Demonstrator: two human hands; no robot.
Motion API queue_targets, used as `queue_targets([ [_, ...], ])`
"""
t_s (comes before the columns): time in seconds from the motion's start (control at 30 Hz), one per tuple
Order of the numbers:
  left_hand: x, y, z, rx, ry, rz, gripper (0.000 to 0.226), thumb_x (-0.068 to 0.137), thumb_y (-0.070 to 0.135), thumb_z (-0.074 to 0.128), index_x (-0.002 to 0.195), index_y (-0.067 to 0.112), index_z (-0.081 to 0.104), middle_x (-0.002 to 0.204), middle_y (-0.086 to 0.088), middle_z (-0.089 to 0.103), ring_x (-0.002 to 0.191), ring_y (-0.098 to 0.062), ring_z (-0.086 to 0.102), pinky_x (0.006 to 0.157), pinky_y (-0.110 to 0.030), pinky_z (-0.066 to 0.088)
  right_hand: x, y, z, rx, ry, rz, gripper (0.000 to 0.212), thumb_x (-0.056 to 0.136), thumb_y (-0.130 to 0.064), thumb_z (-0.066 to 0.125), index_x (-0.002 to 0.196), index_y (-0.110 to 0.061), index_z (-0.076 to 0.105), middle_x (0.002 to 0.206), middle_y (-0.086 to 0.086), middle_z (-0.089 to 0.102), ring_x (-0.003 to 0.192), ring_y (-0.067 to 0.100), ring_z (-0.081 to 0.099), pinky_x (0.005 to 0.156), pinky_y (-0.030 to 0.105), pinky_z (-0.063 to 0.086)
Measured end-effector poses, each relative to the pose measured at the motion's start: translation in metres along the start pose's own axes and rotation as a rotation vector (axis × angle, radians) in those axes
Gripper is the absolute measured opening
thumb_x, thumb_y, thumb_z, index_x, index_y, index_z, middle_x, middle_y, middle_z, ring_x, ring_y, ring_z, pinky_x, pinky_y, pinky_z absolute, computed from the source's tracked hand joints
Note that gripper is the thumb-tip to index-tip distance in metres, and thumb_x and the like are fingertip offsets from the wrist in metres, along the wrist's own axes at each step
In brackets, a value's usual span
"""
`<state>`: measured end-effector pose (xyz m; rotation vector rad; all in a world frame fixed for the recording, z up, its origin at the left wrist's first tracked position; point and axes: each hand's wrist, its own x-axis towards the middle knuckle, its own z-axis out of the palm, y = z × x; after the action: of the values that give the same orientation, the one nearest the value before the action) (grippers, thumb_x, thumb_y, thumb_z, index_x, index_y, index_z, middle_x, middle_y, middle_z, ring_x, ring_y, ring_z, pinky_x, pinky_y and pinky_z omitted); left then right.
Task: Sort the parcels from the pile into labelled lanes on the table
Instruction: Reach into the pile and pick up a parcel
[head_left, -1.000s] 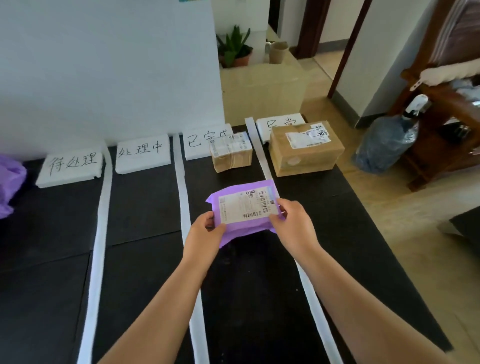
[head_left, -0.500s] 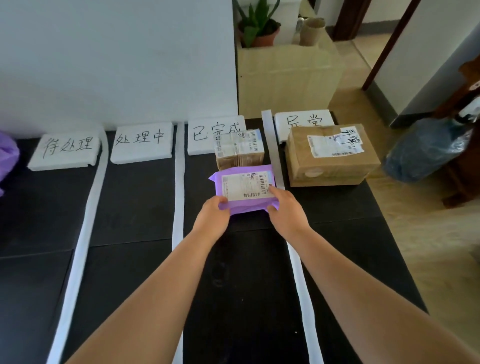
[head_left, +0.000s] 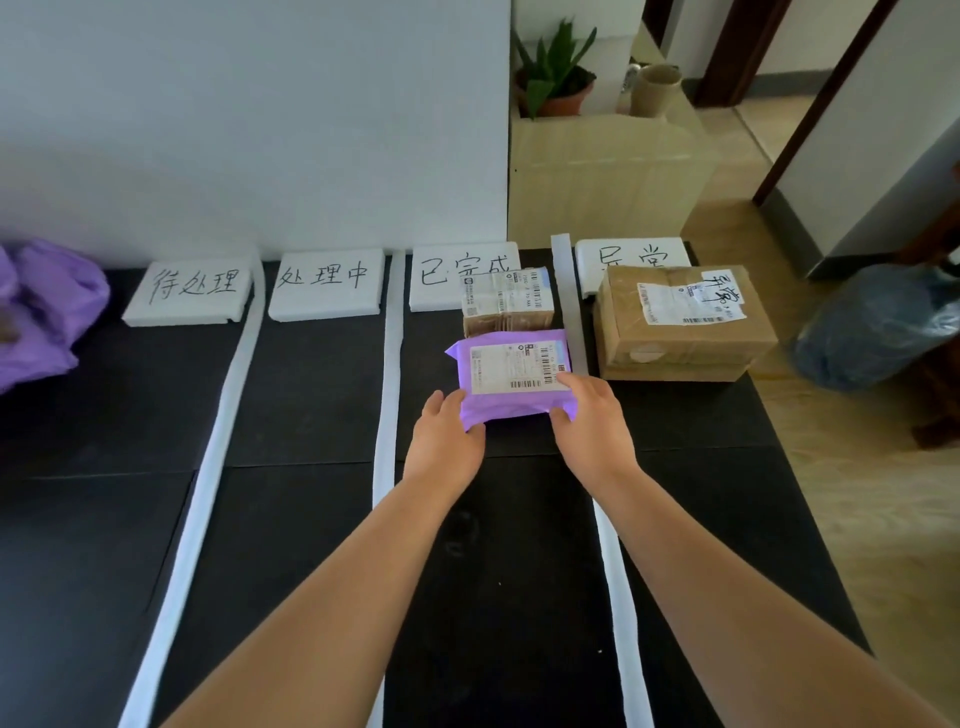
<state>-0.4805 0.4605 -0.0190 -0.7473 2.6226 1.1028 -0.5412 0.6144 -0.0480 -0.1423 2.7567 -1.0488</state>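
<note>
Lane signs (head_left: 324, 286) read 待处理, 处理中, 已完成 — the brown box (head_left: 675, 338) is marked 异常.

Four white label signs (head_left: 189, 291) (head_left: 326, 283) (head_left: 457, 270) (head_left: 631, 257). Three white divider strips (head_left: 208, 467) (head_left: 388, 389) (head_left: 571, 301). Three parcels: one purple mailer (head_left: 511, 374), one small taped box (head_left: 506, 304), one big cardboard box (head_left: 680, 322). One purple bag (head_left: 47, 312) far left, could be more, can't tell. My two hands: left hand (head_left: 447, 441), right hand (head_left: 592, 431). One potted plant (head_left: 553, 73), one water jug (head_left: 872, 327).

one head-worn wide view — looks forward and down over the table (head_left: 291, 545), close above.
</note>
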Motion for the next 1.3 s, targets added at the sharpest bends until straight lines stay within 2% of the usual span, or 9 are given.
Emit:
queue_targets([
  [0.07, -0.013, 0.001, -0.006, 0.013, 0.012, 0.033, 0.044, 0.104, 0.018, 0.045, 0.147, 0.017, 0.04, 0.161, -0.006, 0.026, 0.149, -0.026, 0.024, 0.112, -0.036, 0.033, -0.012, -0.01, -0.003, -0.008, 0.007, -0.035, 0.048, 0.097, -0.013, 0.06, 0.143, -0.019, 0.047, 0.144, 0.004, 0.046, 0.13, 0.02, 0.048, 0.1, 0.035, 0.052],
  [0.23, -0.051, -0.019, -0.031, 0.021, 0.051, 0.024, 0.055, 0.102, 0.027, 0.05, 0.153, 0.023, 0.031, 0.164, -0.001, 0.016, 0.145, -0.023, 0.032, 0.107, -0.036, 0.039, -0.05, -0.043, -0.003, -0.032, 0.017, -0.114, 0.042, 0.098, -0.013, 0.059, 0.139, -0.019, 0.052, 0.142, 0.003, 0.05, 0.134, 0.02, 0.046, 0.105, 0.034, 0.047],
  [0.4, -0.105, -0.064, -0.07, 0.035, 0.127, 0.015, 0.057, 0.102, 0.03, 0.051, 0.154, 0.024, 0.03, 0.164, 0.0, 0.016, 0.148, -0.021, 0.026, 0.111, -0.037, 0.036, -0.101, -0.087, 0.017, -0.068, -0.044, -0.201, 0.032, 0.098, -0.015, 0.058, 0.13, -0.019, 0.058, 0.134, 0.003, 0.056, 0.124, 0.018, 0.052, 0.096, 0.027, 0.044],
  [0.57, -0.176, -0.136, -0.113, 0.0, 0.202, -0.011, 0.057, 0.101, 0.031, 0.051, 0.154, 0.025, 0.029, 0.164, 0.0, 0.018, 0.147, -0.021, 0.028, 0.114, -0.038, 0.035, -0.176, -0.14, 0.06, -0.094, -0.106, -0.288, 0.036, 0.097, -0.016, 0.061, 0.133, -0.021, 0.058, 0.135, -0.001, 0.055, 0.121, 0.012, 0.056, 0.091, 0.019, 0.042],
  [0.77, -0.265, -0.235, -0.163, -0.008, 0.286, -0.065, 0.057, 0.102, 0.033, 0.049, 0.155, 0.023, 0.027, 0.162, 0.001, 0.022, 0.145, -0.02, 0.03, 0.111, -0.035, 0.036, -0.278, -0.202, 0.123, -0.068, -0.181, -0.412, 0.036, 0.098, -0.019, 0.059, 0.134, -0.023, 0.057, 0.138, -0.004, 0.051, 0.124, 0.012, 0.052, 0.094, 0.021, 0.042],
  [0.97, -0.343, -0.334, -0.213, -0.022, 0.371, -0.12, 0.057, 0.102, 0.032, 0.048, 0.155, 0.021, 0.028, 0.161, 0.0, 0.026, 0.147, -0.02, 0.026, 0.117, -0.035, 0.028, -0.369, -0.261, 0.189, -0.05, -0.249, -0.525, 0.036, 0.098, -0.019, 0.06, 0.133, -0.023, 0.058, 0.136, -0.005, 0.053, 0.121, 0.009, 0.053, 0.088, 0.015, 0.04],
  [1.3, -0.391, -0.445, -0.272, -0.133, 0.51, -0.278, 0.054, 0.101, 0.027, 0.051, 0.152, 0.019, 0.035, 0.156, 0.0, 0.035, 0.143, -0.02, 0.034, 0.116, -0.038, 0.032, -0.437, -0.334, 0.28, -0.013, -0.428, -0.621, 0.033, 0.099, -0.019, 0.057, 0.132, -0.023, 0.058, 0.137, -0.006, 0.051, 0.124, 0.01, 0.052, 0.093, 0.018, 0.039],
])
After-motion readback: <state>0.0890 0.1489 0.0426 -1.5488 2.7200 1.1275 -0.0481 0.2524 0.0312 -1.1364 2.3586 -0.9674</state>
